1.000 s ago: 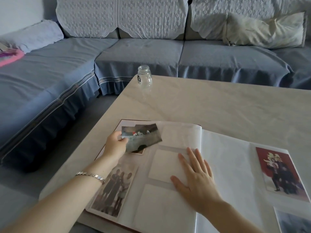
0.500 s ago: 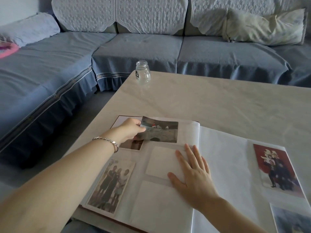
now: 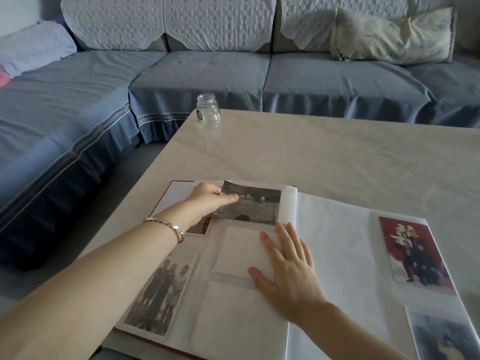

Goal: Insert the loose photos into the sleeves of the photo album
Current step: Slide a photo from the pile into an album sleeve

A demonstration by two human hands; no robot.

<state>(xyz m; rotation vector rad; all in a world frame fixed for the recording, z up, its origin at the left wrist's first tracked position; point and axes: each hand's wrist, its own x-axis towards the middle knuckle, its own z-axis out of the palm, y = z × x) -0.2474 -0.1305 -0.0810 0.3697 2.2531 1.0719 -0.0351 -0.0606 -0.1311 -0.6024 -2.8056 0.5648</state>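
A small glass jar (image 3: 207, 115) stands alone at the far left corner of the pale table (image 3: 337, 157), well apart from the open photo album (image 3: 335, 242) in the lower half of the frame. Behind the table runs a blue sofa (image 3: 207, 74) with a cream pillow (image 3: 394, 37) at upper right.

The left hand (image 3: 207, 201), a bracelet (image 3: 166, 226) on its wrist, pinches the left edge of the loose photo (image 3: 254, 206), thumb on top. The photo lies over the top of the album's left page. The right hand (image 3: 288, 266) rests flat with fingers spread on that page near the spine, its fingertips just below the photo's lower right corner and over an empty sleeve (image 3: 239, 253).

The left hand and wrist cover most of a sleeved print (image 3: 201, 226); its subject cannot be told. The left forearm crosses the corner of a black-and-white group photo (image 3: 161, 294). On the right page sits a red-backed portrait (image 3: 413, 253). A bluish print (image 3: 446, 339) is cut off at the lower right edge.
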